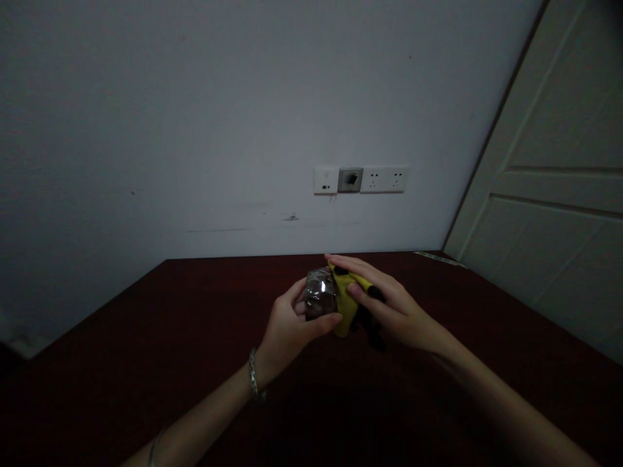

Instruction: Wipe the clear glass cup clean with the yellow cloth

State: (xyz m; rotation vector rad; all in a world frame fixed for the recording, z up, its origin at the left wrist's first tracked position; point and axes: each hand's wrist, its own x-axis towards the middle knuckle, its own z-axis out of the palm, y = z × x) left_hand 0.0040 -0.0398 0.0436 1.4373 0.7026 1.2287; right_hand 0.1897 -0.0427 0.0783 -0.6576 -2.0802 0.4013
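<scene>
My left hand is wrapped round a small clear, shiny vessel, a glass or jar by its look, tilted on its side. Its thumb lies along the near side of the vessel. From the right, my right hand presses a yellow cloth with black patches against the vessel's end. The cloth's dark lower part hangs below the fingers. Both hands are over the dark red table. Dim light hides the vessel's finer details and whatever the cloth covers.
The dark red tabletop meets a pale wall at the back. Wall sockets sit above its far edge. A panelled white door stands at the right. A thin patterned strip lies at the far right corner.
</scene>
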